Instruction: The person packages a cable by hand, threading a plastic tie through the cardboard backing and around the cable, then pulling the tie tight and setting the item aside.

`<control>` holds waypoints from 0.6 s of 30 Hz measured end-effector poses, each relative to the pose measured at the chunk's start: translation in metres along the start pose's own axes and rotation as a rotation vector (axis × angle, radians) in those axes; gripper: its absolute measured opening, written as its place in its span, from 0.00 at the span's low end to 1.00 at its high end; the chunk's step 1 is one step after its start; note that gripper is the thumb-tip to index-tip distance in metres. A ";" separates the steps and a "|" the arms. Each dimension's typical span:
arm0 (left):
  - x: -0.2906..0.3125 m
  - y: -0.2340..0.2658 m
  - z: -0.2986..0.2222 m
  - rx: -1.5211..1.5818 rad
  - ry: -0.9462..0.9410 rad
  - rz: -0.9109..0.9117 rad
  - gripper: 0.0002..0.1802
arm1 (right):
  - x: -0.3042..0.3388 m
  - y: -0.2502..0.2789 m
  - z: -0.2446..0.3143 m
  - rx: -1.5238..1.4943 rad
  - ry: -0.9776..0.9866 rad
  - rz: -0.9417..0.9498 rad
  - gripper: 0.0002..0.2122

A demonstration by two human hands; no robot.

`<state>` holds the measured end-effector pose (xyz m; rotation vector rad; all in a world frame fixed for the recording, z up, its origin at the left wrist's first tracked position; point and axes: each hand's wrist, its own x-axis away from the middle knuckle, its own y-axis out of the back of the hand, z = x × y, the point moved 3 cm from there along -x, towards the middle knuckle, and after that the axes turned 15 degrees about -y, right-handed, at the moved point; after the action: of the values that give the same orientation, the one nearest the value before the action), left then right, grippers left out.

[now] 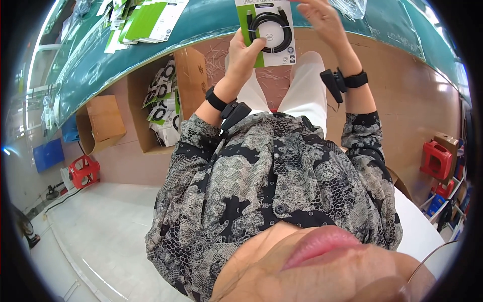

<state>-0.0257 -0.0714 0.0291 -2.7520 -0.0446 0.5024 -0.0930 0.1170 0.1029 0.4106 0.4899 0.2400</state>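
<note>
My left hand is closed on the left edge of a cable package, its thumb lying over the front. The package is a white and green card with a coiled black cable on it, held upright near the table's front edge. My right hand is raised just beyond the package's upper right corner. Its fingers are stretched out toward the card, nothing shows in them, and the tips are partly cut off by the frame's top edge.
Green and white cards lie piled on the green-covered table. Below its edge, an open cardboard box holds several packaged cables. A smaller carton and a red stool stand left; another red stool stands right.
</note>
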 end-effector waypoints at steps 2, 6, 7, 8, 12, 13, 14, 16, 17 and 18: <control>0.001 -0.002 0.001 0.071 0.047 -0.043 0.15 | 0.004 -0.002 0.004 -0.039 -0.038 0.024 0.10; -0.002 0.000 -0.006 0.100 0.057 -0.019 0.16 | 0.002 -0.010 0.007 -0.130 -0.122 0.082 0.10; -0.004 0.002 -0.008 0.094 0.056 -0.015 0.16 | 0.000 -0.010 0.009 -0.120 -0.146 0.078 0.10; -0.004 0.004 -0.009 0.054 0.051 0.022 0.16 | -0.001 -0.011 0.010 -0.110 -0.172 0.076 0.09; -0.007 0.008 -0.008 -0.009 0.029 0.089 0.17 | -0.003 -0.034 -0.036 -0.624 -0.289 0.382 0.08; -0.006 0.007 -0.007 0.012 0.022 0.063 0.17 | -0.004 -0.038 -0.036 -0.627 -0.283 0.379 0.08; -0.006 0.007 -0.007 0.033 0.015 0.038 0.17 | -0.006 -0.041 -0.038 -0.600 -0.320 0.350 0.08; -0.007 0.006 -0.008 0.055 -0.002 0.021 0.17 | -0.009 -0.045 -0.041 -0.546 -0.395 0.291 0.09; -0.008 0.006 -0.009 0.082 -0.016 -0.001 0.16 | -0.009 -0.044 -0.041 -0.548 -0.392 0.287 0.09; -0.008 0.009 -0.010 0.107 -0.034 -0.031 0.16 | -0.009 -0.044 -0.029 -0.515 -0.374 0.282 0.10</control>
<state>-0.0302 -0.0838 0.0378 -2.6349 -0.0665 0.5282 -0.1102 0.0845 0.0643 0.0125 -0.0093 0.5354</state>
